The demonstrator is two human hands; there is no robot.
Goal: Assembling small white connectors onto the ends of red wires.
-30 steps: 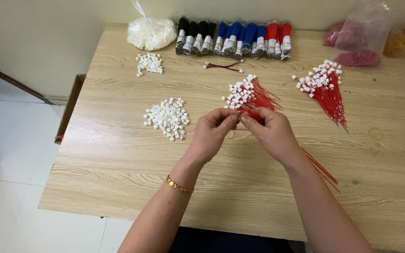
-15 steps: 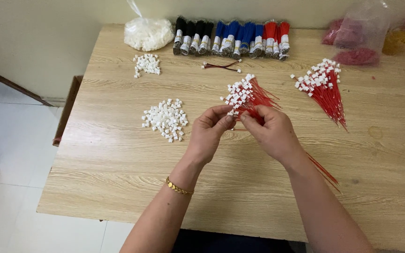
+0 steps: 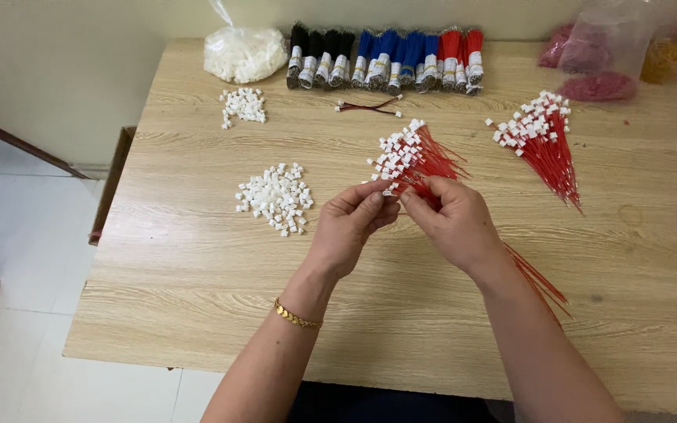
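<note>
Both hands, the left hand [image 3: 350, 223] and right hand [image 3: 456, 223], pinch one small white connector [image 3: 389, 190] at table [image 3: 197, 274] centre. Two red wire bundles [image 3: 425, 157] lie at 12 and 2 o'clock; two white connector piles [image 3: 276, 197] at 9 and 11 o'clock.

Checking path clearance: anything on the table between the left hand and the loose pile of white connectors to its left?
Nothing visible. Only bare table lies between the left hand and the pile of white connectors. The red wire bundle sits on the other side, above the right hand.

left hand [image 3: 350, 227] | fingers drawn slightly down from red wire bundle [image 3: 425, 157] | right hand [image 3: 456, 223] likewise
</note>
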